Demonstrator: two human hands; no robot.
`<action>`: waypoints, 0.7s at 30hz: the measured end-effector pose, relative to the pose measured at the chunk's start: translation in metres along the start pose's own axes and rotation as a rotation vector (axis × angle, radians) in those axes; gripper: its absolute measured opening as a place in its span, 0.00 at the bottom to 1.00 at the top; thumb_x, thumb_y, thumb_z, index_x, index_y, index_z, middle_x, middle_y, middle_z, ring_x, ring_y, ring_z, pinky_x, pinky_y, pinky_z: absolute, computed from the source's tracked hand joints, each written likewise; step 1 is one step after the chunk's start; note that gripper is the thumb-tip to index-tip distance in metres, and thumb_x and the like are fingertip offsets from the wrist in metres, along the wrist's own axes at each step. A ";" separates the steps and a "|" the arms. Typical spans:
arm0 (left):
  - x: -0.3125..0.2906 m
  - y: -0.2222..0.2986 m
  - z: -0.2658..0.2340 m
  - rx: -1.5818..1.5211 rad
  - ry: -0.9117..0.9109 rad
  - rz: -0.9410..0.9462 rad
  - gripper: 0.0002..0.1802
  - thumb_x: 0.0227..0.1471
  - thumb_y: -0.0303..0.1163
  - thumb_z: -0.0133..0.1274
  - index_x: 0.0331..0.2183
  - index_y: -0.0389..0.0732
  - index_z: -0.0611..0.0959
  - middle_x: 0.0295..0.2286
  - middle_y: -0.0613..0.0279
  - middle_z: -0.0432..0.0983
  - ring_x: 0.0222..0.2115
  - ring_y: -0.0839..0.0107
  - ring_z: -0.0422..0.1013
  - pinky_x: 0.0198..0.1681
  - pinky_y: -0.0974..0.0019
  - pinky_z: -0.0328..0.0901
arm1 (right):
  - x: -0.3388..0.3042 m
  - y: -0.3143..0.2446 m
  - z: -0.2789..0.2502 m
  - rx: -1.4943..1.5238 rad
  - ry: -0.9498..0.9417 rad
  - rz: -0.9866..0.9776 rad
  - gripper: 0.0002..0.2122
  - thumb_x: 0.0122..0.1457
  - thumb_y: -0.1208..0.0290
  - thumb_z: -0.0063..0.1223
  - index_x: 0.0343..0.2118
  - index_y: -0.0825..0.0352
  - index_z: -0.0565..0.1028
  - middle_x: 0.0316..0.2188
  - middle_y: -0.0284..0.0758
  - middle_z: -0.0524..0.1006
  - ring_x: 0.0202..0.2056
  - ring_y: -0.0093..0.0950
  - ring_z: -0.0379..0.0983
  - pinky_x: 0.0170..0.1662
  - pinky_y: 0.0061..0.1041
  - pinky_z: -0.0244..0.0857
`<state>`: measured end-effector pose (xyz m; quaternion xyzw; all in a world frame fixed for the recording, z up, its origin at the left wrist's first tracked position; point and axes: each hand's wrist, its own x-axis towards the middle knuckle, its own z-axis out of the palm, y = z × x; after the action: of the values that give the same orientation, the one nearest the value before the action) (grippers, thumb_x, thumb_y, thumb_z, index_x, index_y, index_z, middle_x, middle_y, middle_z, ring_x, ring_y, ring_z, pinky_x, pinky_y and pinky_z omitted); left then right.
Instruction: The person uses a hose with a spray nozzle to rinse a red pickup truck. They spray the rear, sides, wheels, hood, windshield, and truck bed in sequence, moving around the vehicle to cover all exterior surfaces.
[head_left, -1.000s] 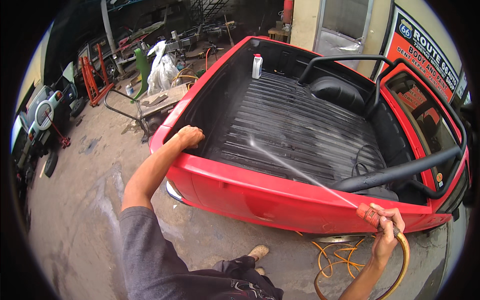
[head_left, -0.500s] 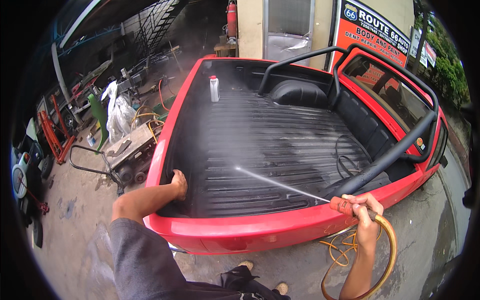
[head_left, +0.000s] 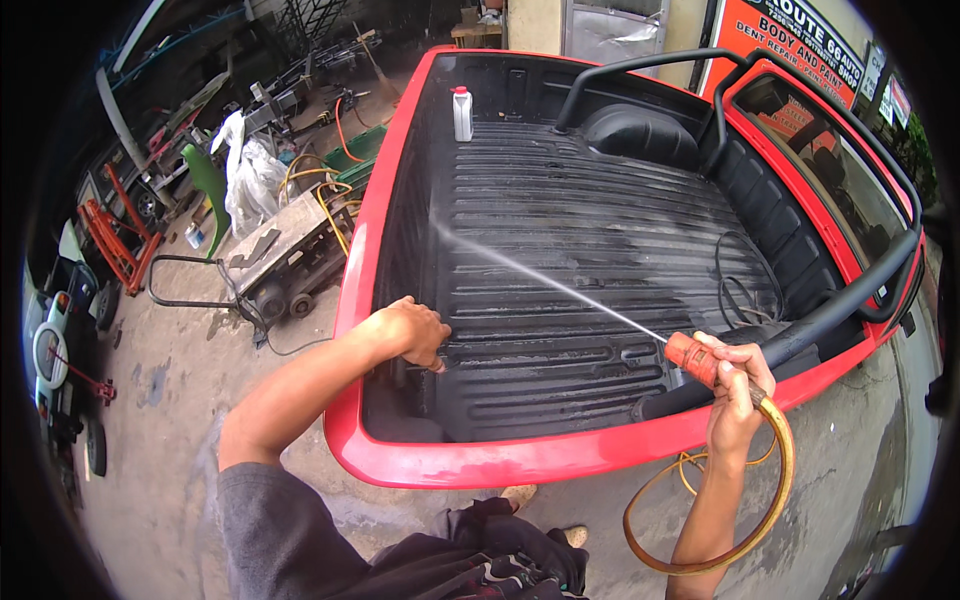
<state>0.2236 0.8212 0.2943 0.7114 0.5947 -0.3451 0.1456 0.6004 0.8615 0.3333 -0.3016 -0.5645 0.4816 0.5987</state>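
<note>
A jet of water (head_left: 560, 285) shoots up and left from an orange hose nozzle (head_left: 695, 358) and strikes the bed near its left wall. My right hand (head_left: 740, 385) is closed around that nozzle, over the red tailgate edge (head_left: 560, 455). From it a yellow hose (head_left: 782, 470) loops down beside my forearm. My left hand (head_left: 418, 332) is just inside the left wall of the pickup bed, fingers bent; whatever they hold, if anything, is hidden. Under both hands spreads the wet, black, ribbed bed liner (head_left: 560, 210).
A grey bottle with a red cap (head_left: 462, 115) stands at the bed's far left. A black roll bar (head_left: 820, 300) crosses the right side; a dark cable (head_left: 735, 285) lies beneath. Left of the truck are a low cart (head_left: 285, 245), plastic sheeting (head_left: 255, 180) and an orange jack stand (head_left: 120, 240).
My left hand has come away from the bed's side wall, toward the right and up. The jet now lands farther up and left. The whole view has shifted slightly.
</note>
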 end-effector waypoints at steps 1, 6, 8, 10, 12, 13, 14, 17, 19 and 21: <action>-0.019 -0.007 0.000 -0.060 0.207 0.022 0.34 0.48 0.56 0.51 0.50 0.43 0.72 0.44 0.56 0.71 0.50 0.60 0.66 0.53 0.56 0.56 | 0.000 -0.005 0.002 -0.021 0.017 -0.028 0.06 0.48 0.82 0.40 0.28 0.74 0.69 0.36 0.51 0.76 0.43 0.37 0.73 0.51 0.34 0.63; -0.083 -0.004 0.034 -0.257 0.870 -0.287 0.32 0.40 0.39 0.60 0.47 0.38 0.71 0.51 0.45 0.59 0.54 0.50 0.55 0.57 0.55 0.52 | 0.009 -0.035 0.015 -0.286 0.019 -0.215 0.07 0.48 0.83 0.39 0.29 0.75 0.70 0.35 0.50 0.76 0.42 0.34 0.73 0.50 0.31 0.64; -0.088 0.001 0.049 -0.397 0.946 -0.370 0.31 0.39 0.37 0.60 0.46 0.37 0.72 0.52 0.42 0.58 0.55 0.47 0.53 0.57 0.53 0.52 | 0.022 -0.040 0.015 -0.347 0.040 -0.221 0.06 0.49 0.82 0.39 0.28 0.75 0.70 0.36 0.50 0.76 0.42 0.34 0.73 0.49 0.30 0.64; -0.089 -0.002 0.058 -0.657 0.938 -0.363 0.29 0.40 0.35 0.58 0.46 0.36 0.72 0.53 0.41 0.57 0.56 0.45 0.51 0.57 0.51 0.51 | 0.036 -0.044 0.014 -0.293 0.146 -0.243 0.06 0.51 0.80 0.40 0.30 0.74 0.69 0.37 0.52 0.76 0.42 0.34 0.73 0.47 0.28 0.66; -0.086 -0.005 0.065 -0.606 0.996 -0.325 0.28 0.40 0.34 0.58 0.45 0.35 0.72 0.53 0.40 0.56 0.56 0.45 0.51 0.57 0.51 0.51 | 0.048 -0.050 0.014 -0.256 0.209 -0.309 0.06 0.52 0.79 0.40 0.31 0.73 0.68 0.38 0.54 0.75 0.42 0.35 0.73 0.45 0.27 0.68; -0.085 -0.005 0.067 -0.586 1.024 -0.321 0.28 0.40 0.34 0.57 0.45 0.35 0.72 0.53 0.40 0.56 0.56 0.45 0.51 0.58 0.51 0.51 | 0.049 -0.057 0.014 -0.279 0.206 -0.300 0.06 0.52 0.79 0.39 0.30 0.74 0.68 0.39 0.56 0.74 0.43 0.37 0.73 0.46 0.30 0.68; -0.084 -0.005 0.068 -0.589 1.036 -0.322 0.27 0.40 0.35 0.57 0.44 0.35 0.73 0.53 0.40 0.56 0.56 0.45 0.51 0.57 0.51 0.52 | 0.049 -0.060 0.016 -0.248 0.117 -0.350 0.06 0.52 0.79 0.38 0.30 0.74 0.68 0.39 0.57 0.74 0.43 0.38 0.73 0.47 0.31 0.67; -0.087 -0.006 0.066 -0.654 1.009 -0.329 0.27 0.39 0.35 0.58 0.43 0.35 0.74 0.53 0.41 0.57 0.56 0.45 0.51 0.57 0.51 0.52 | 0.046 -0.063 0.021 -0.255 0.081 -0.385 0.07 0.51 0.79 0.38 0.30 0.75 0.68 0.39 0.58 0.73 0.44 0.40 0.72 0.49 0.34 0.66; -0.088 -0.006 0.064 -0.657 1.002 -0.331 0.26 0.39 0.35 0.58 0.43 0.35 0.74 0.53 0.41 0.57 0.56 0.45 0.51 0.57 0.51 0.52 | 0.042 -0.061 0.022 -0.274 0.088 -0.382 0.07 0.51 0.79 0.37 0.30 0.75 0.68 0.39 0.59 0.73 0.44 0.41 0.72 0.50 0.35 0.66; -0.087 -0.006 0.063 -0.661 0.997 -0.338 0.26 0.39 0.34 0.58 0.43 0.35 0.74 0.53 0.43 0.57 0.56 0.46 0.51 0.57 0.51 0.53 | 0.039 -0.059 0.022 -0.274 0.118 -0.363 0.07 0.50 0.79 0.37 0.30 0.75 0.68 0.39 0.59 0.73 0.45 0.42 0.72 0.51 0.36 0.65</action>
<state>0.1934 0.7186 0.3081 0.6002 0.7710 0.2127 0.0065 0.5893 0.8722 0.4059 -0.3014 -0.6334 0.2666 0.6610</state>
